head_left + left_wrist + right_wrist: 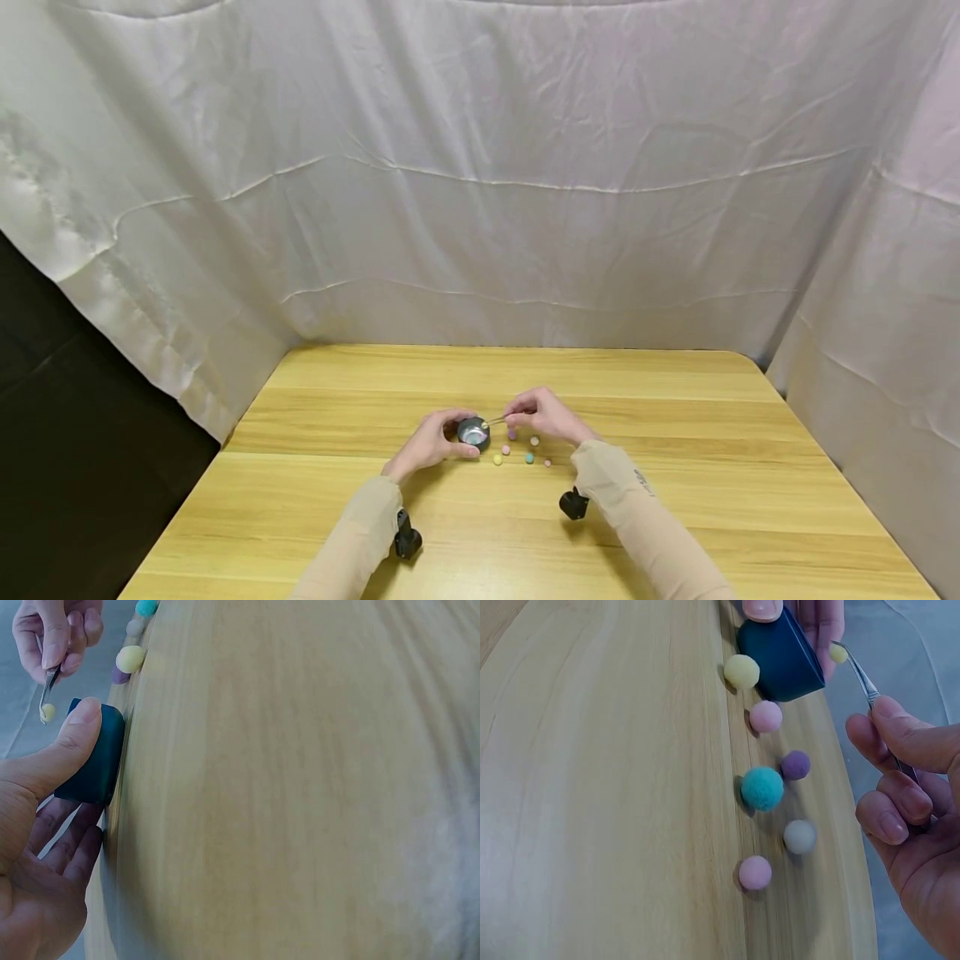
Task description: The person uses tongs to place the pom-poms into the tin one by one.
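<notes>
My left hand [435, 443] holds a small dark bowl [780, 660] with a silvery inside, thumb on its near side and fingers around the far side. The bowl stands on the table. In my right hand [549, 417] are bent-tip metal tweezers [868, 686], pinched between thumb and fingers. A small yellow pom-pom [838, 652] sits between the tweezer tips, above the bowl's rim in the right wrist view. Beside the bowl lie loose pom-poms: a larger yellow pom-pom [742, 671], a purple pom-pom [796, 765], a teal pom-pom [763, 788], a whitish pom-pom [800, 837] and two pink ones.
The wooden table [637, 517] reaches forward to a grey curtain [525, 233] hanging behind and along the sides. Dark cloth [67, 433] shows at the left. Black wrist cameras [407, 537] are strapped below both hands.
</notes>
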`<action>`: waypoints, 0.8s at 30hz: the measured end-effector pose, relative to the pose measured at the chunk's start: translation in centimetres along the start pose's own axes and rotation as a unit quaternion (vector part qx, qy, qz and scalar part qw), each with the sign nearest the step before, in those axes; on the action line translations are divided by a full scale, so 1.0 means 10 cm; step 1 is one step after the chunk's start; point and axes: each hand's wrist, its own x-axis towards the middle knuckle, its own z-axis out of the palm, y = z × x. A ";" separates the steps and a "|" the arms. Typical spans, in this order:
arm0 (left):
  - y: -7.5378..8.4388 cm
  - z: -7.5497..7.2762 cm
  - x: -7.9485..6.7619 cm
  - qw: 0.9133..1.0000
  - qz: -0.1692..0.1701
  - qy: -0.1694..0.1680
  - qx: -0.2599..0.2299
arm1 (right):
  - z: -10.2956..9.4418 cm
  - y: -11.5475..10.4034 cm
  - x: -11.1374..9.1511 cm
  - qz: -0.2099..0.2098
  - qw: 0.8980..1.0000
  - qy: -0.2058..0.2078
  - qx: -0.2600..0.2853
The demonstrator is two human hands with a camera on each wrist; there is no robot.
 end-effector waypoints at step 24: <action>-0.02 0.00 0.01 1.000 -0.003 -0.002 -0.015 | 0.08 -0.04 0.06 0.020 1.000 0.002 0.016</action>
